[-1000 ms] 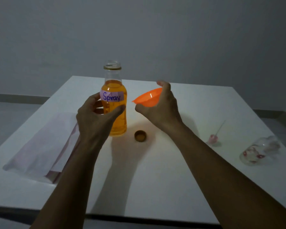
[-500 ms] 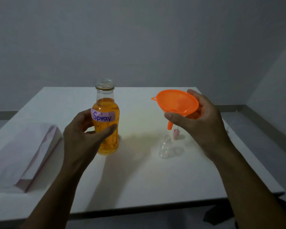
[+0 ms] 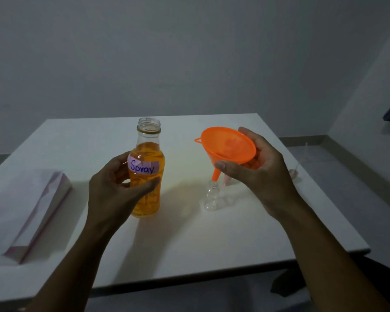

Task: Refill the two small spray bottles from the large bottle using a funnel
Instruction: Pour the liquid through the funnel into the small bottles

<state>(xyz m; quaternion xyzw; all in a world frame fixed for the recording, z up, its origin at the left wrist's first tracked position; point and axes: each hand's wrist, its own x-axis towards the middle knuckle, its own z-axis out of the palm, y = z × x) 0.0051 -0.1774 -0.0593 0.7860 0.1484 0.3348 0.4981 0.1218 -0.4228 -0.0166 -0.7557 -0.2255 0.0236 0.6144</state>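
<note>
Hidden or unclear, head view

Orange plastic funnel [image 3: 229, 147] spout tip meets small clear spray bottle [image 3: 211, 195] neck; inserted or above, cannot tell. Left hand [image 3: 115, 190] hides large glass bottle [image 3: 148, 174] side. Both forearms cropped.

Funnel [image 3: 229, 147]: spout now at the small spray bottle's [image 3: 212, 195] mouth, lower than before. Rim tilts more toward the table's [image 3: 257, 233] left edge.

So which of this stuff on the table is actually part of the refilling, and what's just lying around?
Part of the job:
- large bottle of orange liquid, uncapped, held by the left hand
- orange funnel, in the right hand
- small clear bottle, under the funnel's spout
- pink spray top, lying at the table's right edge

Just lying about:
- white paper bag, far left
</note>
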